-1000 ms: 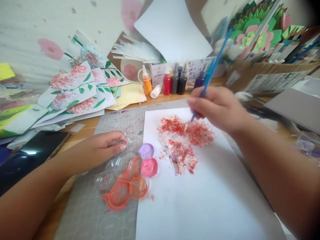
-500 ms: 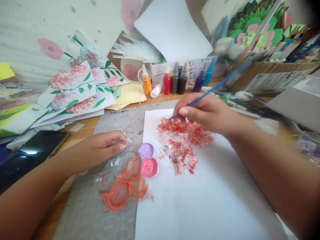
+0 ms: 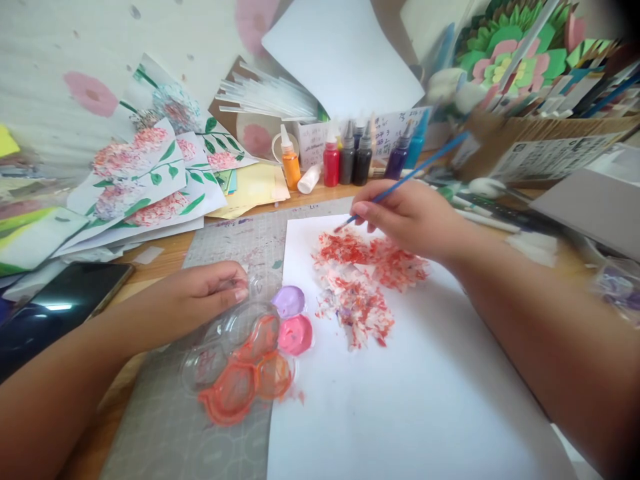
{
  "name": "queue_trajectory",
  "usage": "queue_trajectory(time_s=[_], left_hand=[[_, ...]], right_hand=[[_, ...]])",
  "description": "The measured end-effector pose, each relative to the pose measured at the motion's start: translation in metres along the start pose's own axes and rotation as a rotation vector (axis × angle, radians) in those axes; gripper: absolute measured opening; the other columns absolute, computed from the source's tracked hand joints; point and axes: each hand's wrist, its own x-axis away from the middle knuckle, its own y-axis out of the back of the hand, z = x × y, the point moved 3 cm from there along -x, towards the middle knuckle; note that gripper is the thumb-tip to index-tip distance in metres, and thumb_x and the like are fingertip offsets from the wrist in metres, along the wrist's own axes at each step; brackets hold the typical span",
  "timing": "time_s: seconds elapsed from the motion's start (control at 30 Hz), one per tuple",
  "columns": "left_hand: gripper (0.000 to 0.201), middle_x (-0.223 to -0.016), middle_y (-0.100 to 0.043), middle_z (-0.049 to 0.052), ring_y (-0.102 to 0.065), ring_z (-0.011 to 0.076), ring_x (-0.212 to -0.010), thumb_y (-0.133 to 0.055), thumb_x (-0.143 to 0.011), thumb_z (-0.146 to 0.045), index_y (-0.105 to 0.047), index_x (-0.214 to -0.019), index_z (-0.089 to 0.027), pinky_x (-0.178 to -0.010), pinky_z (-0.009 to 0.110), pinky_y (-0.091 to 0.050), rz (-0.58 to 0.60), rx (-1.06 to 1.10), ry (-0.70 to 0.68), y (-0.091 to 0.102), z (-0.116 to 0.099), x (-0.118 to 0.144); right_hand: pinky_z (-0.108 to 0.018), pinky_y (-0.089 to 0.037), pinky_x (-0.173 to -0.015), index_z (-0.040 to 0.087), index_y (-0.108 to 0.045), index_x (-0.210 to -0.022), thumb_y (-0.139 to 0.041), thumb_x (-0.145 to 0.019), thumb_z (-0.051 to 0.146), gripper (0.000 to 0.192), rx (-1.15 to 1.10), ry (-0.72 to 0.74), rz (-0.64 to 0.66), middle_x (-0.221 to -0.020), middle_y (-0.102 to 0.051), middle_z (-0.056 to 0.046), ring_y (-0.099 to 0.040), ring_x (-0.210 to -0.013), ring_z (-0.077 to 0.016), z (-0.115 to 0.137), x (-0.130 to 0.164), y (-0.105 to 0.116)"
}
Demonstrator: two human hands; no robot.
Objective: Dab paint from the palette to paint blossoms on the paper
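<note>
In my right hand (image 3: 400, 210) is a thin blue paintbrush (image 3: 423, 167), gripped between thumb and fingers. Its tip is at the upper left edge of a red and white dabbed flower painting (image 3: 365, 293) on a sheet of white paper (image 3: 400, 413). My left hand (image 3: 220, 287) is closed, its fingers curled at the upper rim of a clear plastic paint palette (image 3: 240, 327). Lilac paint (image 3: 290, 301) and pink paint (image 3: 295, 335) fill two of its wells. Orange-red paint (image 3: 233, 393) smears several others. The palette overlaps the paper's left edge.
A grey cutting mat (image 3: 200, 433) lies under the paper. Several paint bottles (image 3: 331, 163) stand behind it. Painted flower sheets (image 3: 150, 173) and a black phone (image 3: 65, 300) are to the left. At right sits a cardboard box (image 3: 560, 147) with brushes and pens.
My right hand has shifted slightly up, and the brush tip has moved up to the top left edge of the red patch. My left hand stays at the palette.
</note>
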Motion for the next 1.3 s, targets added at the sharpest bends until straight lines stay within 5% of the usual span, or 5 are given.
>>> queue_trajectory(time_s=[0.17, 0.63, 1.1, 1.3], left_hand=[[0.042, -0.071, -0.049, -0.007, -0.044, 0.0138, -0.068, -0.04, -0.083, -0.062, -0.052, -0.088, -0.023, -0.064, 0.023, -0.036, 0.003, 0.007, -0.024, -0.001, 0.0, 0.001], [0.046, -0.073, -0.052, -0.006, -0.046, 0.0151, -0.07, -0.039, -0.08, -0.067, -0.053, -0.088, -0.024, -0.067, 0.025, -0.039, -0.028, -0.004, -0.028, -0.001, 0.003, -0.002], [0.04, -0.073, -0.05, -0.005, -0.044, 0.0149, -0.07, -0.041, -0.083, -0.06, -0.053, -0.088, -0.022, -0.066, 0.023, -0.035, 0.007, 0.013, -0.034, 0.001, -0.004, 0.002], [0.037, -0.07, -0.053, -0.005, -0.045, 0.015, -0.068, -0.045, -0.081, -0.056, -0.057, -0.085, -0.022, -0.063, 0.022, -0.034, -0.103, 0.036, -0.026, 0.0, -0.008, 0.004]], right_hand=[[-0.022, -0.034, -0.059, 0.012, -0.056, -0.069, -0.048, -0.091, 0.029, 0.029, 0.038, -0.03, -0.08, -0.061, -0.058, -0.001, -0.049, -0.056, -0.0067, -0.002, 0.0, 0.006], [-0.022, -0.033, -0.059, 0.012, -0.063, -0.074, -0.053, -0.085, 0.034, 0.026, 0.069, -0.046, 0.042, -0.063, -0.061, -0.002, -0.05, -0.056, -0.0088, -0.006, -0.001, 0.004], [-0.02, -0.032, -0.058, 0.011, -0.062, -0.075, -0.05, -0.091, 0.031, 0.028, 0.033, -0.065, 0.015, -0.06, -0.057, -0.001, -0.045, -0.052, -0.0054, -0.008, -0.001, 0.005], [-0.018, -0.032, -0.061, 0.009, -0.065, -0.082, -0.05, -0.094, 0.027, 0.026, 0.014, -0.098, 0.06, -0.071, -0.062, -0.002, -0.045, -0.057, -0.0035, -0.006, -0.003, -0.001]])
